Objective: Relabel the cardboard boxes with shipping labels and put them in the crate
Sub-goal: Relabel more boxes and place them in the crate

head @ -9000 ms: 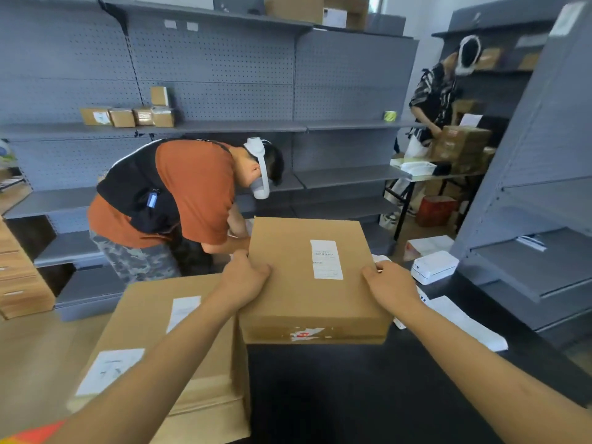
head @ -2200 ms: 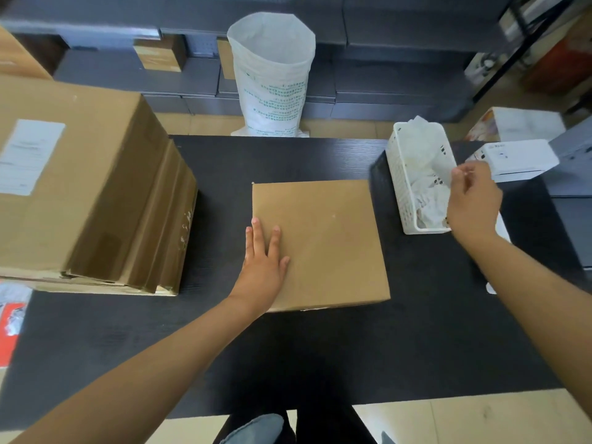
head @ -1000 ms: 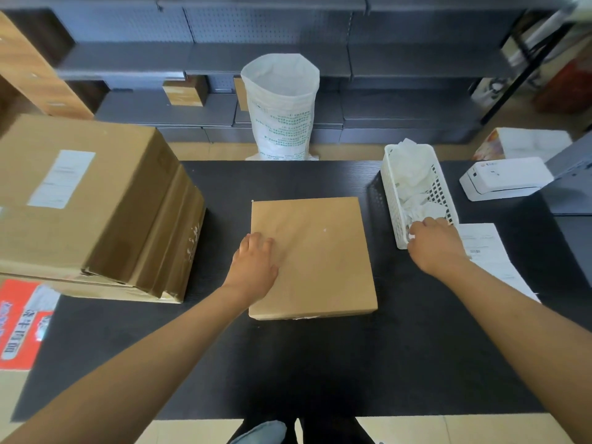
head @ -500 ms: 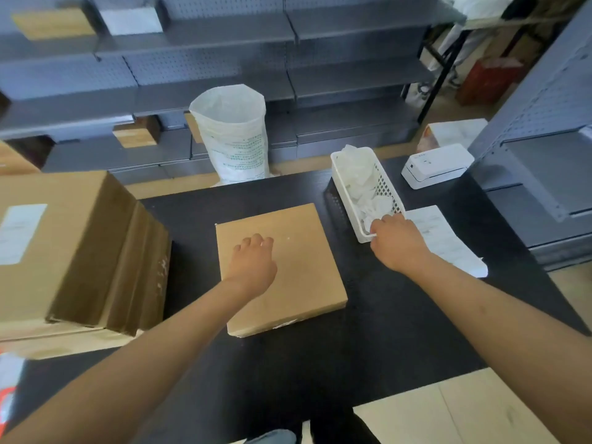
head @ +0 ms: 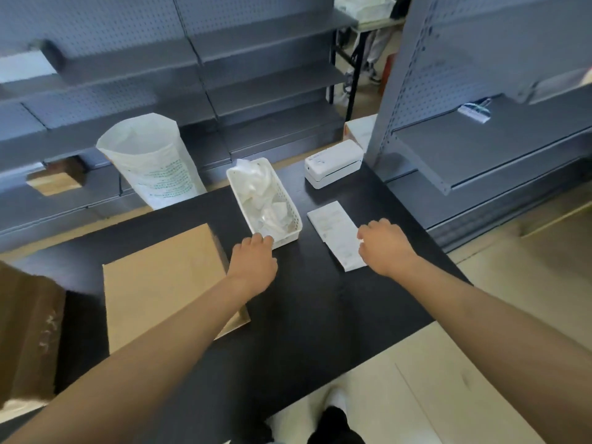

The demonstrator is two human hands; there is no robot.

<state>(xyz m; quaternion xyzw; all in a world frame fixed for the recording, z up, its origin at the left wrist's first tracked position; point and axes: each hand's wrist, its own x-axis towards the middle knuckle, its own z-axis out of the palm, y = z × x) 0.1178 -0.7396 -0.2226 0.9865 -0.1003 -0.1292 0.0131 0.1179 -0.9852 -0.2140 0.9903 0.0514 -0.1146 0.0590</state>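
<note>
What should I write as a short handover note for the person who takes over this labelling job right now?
Left hand: fingers curled at the near end of the white plastic basket of crumpled paper, seemingly touching it; grip unclear.
Right hand: rests on the white paper label strip lying on the black table; whether it pinches the strip is unclear.
Flat brown cardboard box: on the table, left of the basket; no label on its top.
White label printer: far end of the table.
Done: strip printed.
Left: label the box, put it in the crate, which is not in view.

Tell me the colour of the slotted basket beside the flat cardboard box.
White, holding crumpled white paper; the basket shows in the head view.
</note>
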